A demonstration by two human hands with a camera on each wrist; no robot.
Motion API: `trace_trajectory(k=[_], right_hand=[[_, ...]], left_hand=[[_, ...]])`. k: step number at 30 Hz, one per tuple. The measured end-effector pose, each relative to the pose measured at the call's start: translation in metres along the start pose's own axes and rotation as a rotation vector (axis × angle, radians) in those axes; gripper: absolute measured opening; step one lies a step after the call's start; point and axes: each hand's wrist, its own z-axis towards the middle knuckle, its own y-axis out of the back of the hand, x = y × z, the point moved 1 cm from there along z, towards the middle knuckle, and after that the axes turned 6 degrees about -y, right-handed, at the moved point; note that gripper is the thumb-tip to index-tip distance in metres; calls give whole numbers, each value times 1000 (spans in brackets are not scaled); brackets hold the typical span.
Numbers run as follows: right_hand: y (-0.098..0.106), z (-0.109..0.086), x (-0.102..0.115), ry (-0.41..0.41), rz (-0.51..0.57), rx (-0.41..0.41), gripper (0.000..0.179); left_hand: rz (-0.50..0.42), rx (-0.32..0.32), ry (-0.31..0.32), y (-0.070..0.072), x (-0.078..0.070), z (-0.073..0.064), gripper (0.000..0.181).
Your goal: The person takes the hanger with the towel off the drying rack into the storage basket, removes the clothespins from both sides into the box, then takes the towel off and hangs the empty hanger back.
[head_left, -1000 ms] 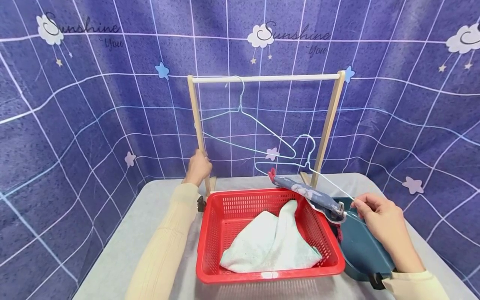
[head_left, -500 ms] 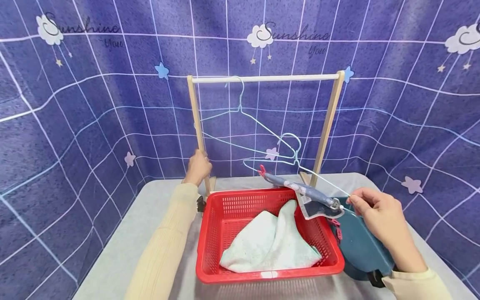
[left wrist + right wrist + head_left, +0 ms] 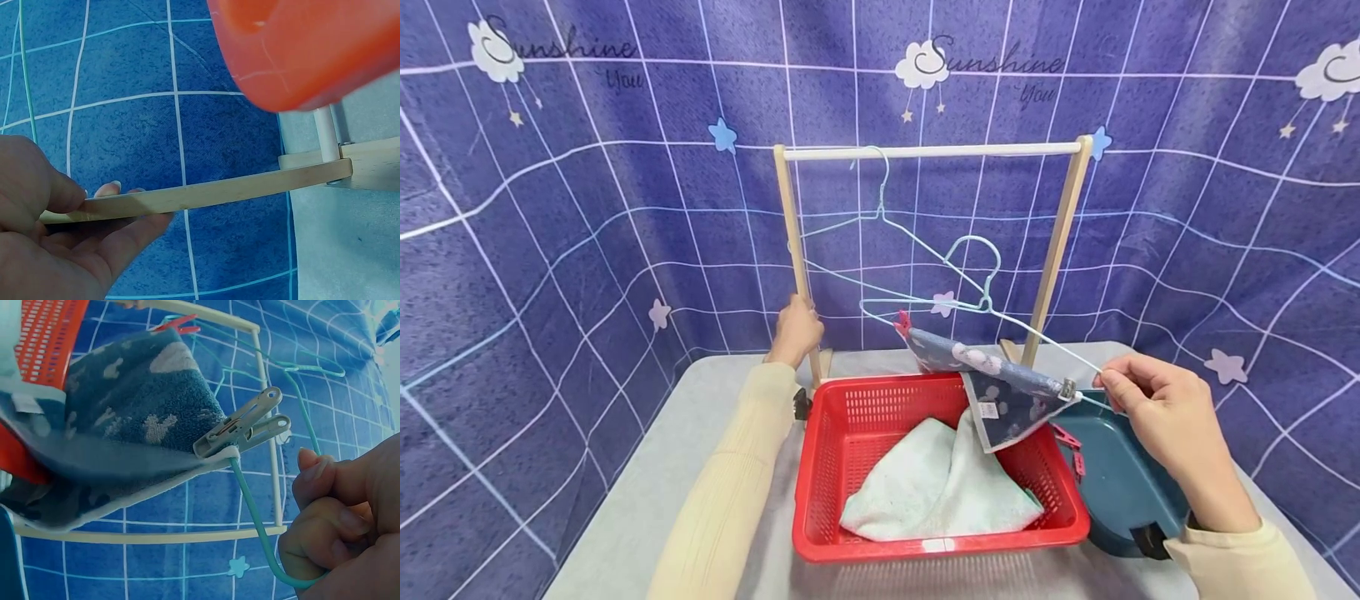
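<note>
My left hand (image 3: 797, 332) grips the left wooden post (image 3: 219, 194) of a small drying rack, thumb on one side and fingers on the other. At the right, my right hand (image 3: 1165, 408) pinches the end of a pale green wire hanger (image 3: 1037, 332), held tilted over the basket. A blue patterned towel (image 3: 992, 358) hangs from its lower bar. One corner is fastened by a red clothespin (image 3: 903, 322), the other by a grey clothespin (image 3: 240, 425). A second hanger (image 3: 880, 212) hangs on the rack's white rail (image 3: 932, 152).
Below the towel, a red basket (image 3: 940, 550) holds a pale green cloth (image 3: 925, 492); the towel's lower corner overlaps it. A dark teal basin (image 3: 1131, 475) stands at the right, with red clothespins (image 3: 1071, 446) by its rim. A patterned curtain (image 3: 587, 250) surrounds the table (image 3: 647, 475).
The held hanger has moved left and slightly up, its hook now in front of the hung hanger. The towel has unfolded downward over the basket. My left hand stays on the post.
</note>
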Motion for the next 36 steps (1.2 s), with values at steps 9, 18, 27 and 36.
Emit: trace_trajectory(k=[9, 18, 27, 36], right_hand=[[4, 8, 8, 23, 78, -37, 12], [8, 19, 10, 2, 144, -49, 11], [16, 24, 21, 16, 209, -65, 10], [21, 28, 28, 29, 211, -86, 11]], left_hand=[[0, -1, -4, 1, 1, 1, 30], [-16, 5, -12, 0, 4, 1, 31], [-24, 10, -8, 1, 2, 1, 32], [-17, 17, -10, -1, 4, 3, 30]])
